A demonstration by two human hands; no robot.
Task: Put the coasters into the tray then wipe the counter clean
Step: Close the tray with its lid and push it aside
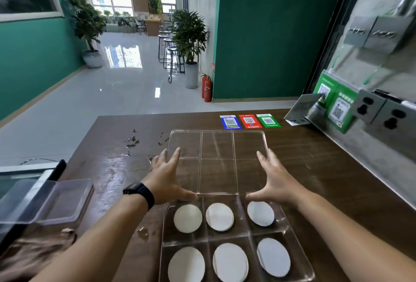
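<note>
A clear six-compartment tray (248, 234) lies at the near edge of the dark wooden counter (315, 169). Each compartment holds round white coasters, such as one coaster (188, 218) at the back left and another coaster (273, 257) at the front right. Just beyond it is a second clear divided tray (217, 146), with nothing in it. My left hand (166, 176) lies along that tray's left side, fingers straight, thumb at the near left corner. My right hand (274, 180) mirrors it on the right side, thumb at the near right corner.
Water drops and smears (135, 142) wet the counter to the left of the far tray, and a small puddle (144, 232) lies by the near tray. A brown cloth (33, 252) and a clear plastic box (45, 200) are at the left. QR stickers (249, 121) lie further back.
</note>
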